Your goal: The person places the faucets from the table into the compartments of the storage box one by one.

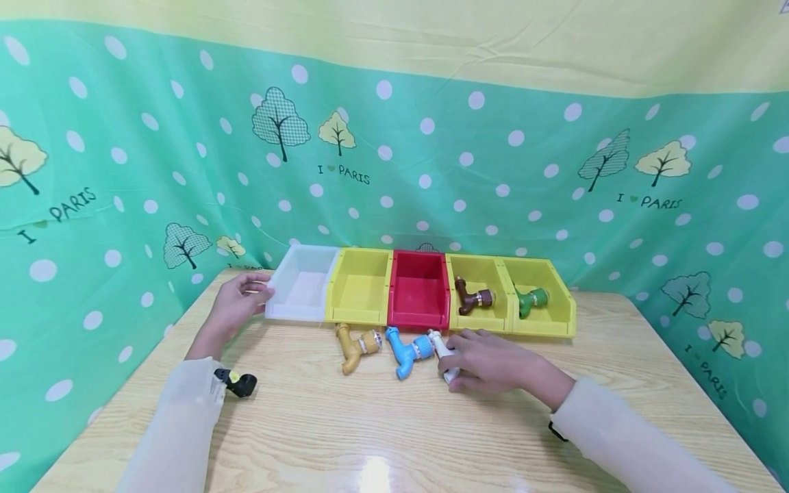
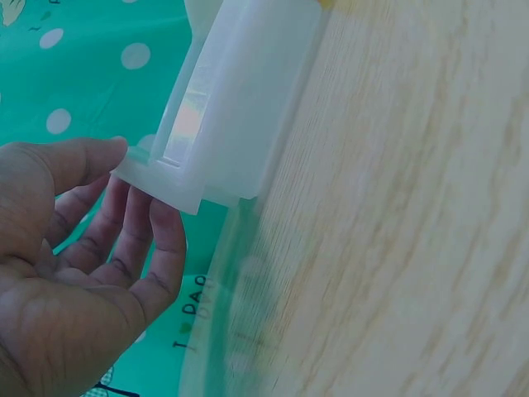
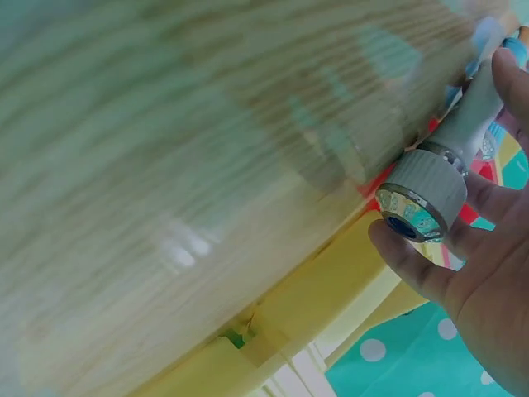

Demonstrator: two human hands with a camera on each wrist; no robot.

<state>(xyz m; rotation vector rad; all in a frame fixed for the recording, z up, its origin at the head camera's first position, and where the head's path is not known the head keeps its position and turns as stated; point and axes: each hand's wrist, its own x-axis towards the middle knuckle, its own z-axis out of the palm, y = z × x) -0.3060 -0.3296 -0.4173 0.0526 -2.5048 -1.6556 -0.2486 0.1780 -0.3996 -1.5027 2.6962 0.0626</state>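
At the left end of the bin row, my left hand (image 1: pixel 239 301) pinches the rim of the white bin (image 1: pixel 298 316), thumb on top and fingers beneath in the left wrist view. My right hand (image 1: pixel 490 359) holds a white tap (image 3: pixel 430 184) with a ribbed knob and shiny end cap, its fingers curled round it. On the table just left of that hand lie a blue tap (image 1: pixel 403 352) and a mustard-yellow tap (image 1: pixel 351 352). A brown tap (image 1: pixel 472 298) and a green tap (image 1: pixel 531 301) each sit in a yellow bin on the right.
Between the white bin and the two right-hand yellow bins (image 1: pixel 542 330) stand another yellow bin (image 1: pixel 359 291) and a red bin (image 1: pixel 419 294). All line the back of the wooden table (image 1: pixel 345 424). A green polka-dot cloth (image 1: pixel 431 150) hangs close behind.
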